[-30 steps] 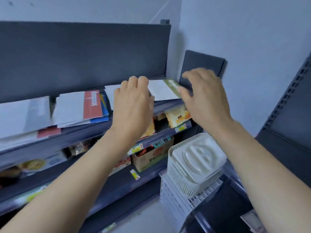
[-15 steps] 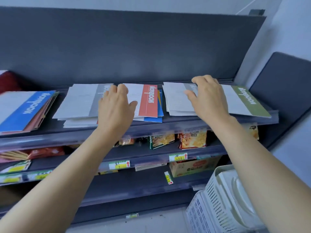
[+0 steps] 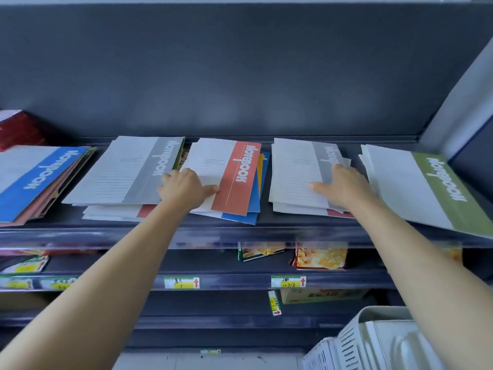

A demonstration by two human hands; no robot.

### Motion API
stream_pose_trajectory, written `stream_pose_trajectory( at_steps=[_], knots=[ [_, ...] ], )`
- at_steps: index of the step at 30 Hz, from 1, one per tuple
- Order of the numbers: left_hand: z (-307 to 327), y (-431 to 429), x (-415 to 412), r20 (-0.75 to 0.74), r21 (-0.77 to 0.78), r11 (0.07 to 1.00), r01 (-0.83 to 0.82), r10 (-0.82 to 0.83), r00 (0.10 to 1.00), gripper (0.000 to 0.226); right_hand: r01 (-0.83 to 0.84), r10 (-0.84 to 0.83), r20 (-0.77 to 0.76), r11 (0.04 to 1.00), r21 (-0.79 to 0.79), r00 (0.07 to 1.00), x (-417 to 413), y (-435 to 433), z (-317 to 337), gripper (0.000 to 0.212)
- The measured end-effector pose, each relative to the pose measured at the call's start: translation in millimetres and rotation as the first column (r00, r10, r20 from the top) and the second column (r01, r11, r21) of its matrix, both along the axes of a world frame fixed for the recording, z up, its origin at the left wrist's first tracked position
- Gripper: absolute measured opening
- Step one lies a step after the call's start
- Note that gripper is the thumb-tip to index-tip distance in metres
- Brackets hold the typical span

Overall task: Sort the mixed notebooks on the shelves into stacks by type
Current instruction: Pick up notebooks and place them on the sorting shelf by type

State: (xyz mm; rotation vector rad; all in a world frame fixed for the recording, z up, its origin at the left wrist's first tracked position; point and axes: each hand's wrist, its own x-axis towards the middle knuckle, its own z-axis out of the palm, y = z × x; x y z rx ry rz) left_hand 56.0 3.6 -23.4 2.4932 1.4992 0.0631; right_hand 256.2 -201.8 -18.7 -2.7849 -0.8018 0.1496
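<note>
Currently on the top shelf [image 3: 240, 232]: five piles of notebooks, all placed here by the red notebook [image 3: 240, 177], which tops the middle pile. Under the red notebook, a blue notebook [image 3: 254, 201] and an orange edge stick out on its right side. Just left of the red notebook, the left grey notebook [image 3: 128, 172] lies on white covers. Further left of it sits a blue-banded notebook [image 3: 34, 180] on pinkish ones. Right of the red notebook is the right grey notebook [image 3: 298, 169] on its own small pile. Furthest right of it, a green notebook [image 3: 432, 190] overhangs the shelf front. Left hand [image 3: 184, 188]: thumb laid on the red notebook's white cover, fingers curled at its left edge, pinching it. Right hand [image 3: 344, 185]: fingers straight and spread, palm flat on the right grey notebook, clasping nothing. Below the red notebook, a lower shelf carries snack packets [image 3: 320, 259] and price tags [image 3: 181, 283]. Well below and right of it stand white baskets [image 3: 386, 343].
</note>
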Motion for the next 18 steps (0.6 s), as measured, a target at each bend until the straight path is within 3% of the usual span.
stream_pose_trajectory(
  at_steps=[3,7,14,18],
  knots=[
    [-3.2,11.1,8.3,-0.036,-0.021,0.999,-0.038,0.038,0.999,0.081,0.025,-0.027,-0.031,0.998,-0.053,0.999,11.0,6.7,-0.9,0.085],
    [-4.7,19.3,12.3,-0.03,-0.065,0.997,-0.039,0.037,0.999,0.07,0.041,-0.059,-0.14,0.991,-0.128,0.988,23.3,12.2,0.0,0.096],
    [7.6,14.6,15.9,-0.098,-0.06,0.995,-0.082,0.076,0.992,0.099,0.118,-0.113,0.087,0.991,-0.057,0.99,23.2,12.5,9.9,0.038],
    [3.7,24.3,15.0,-0.116,-0.131,0.99,-0.048,0.032,0.993,0.094,0.2,-0.207,0.019,0.962,0.185,0.978,19.0,10.5,14.1,0.014]
  ],
)
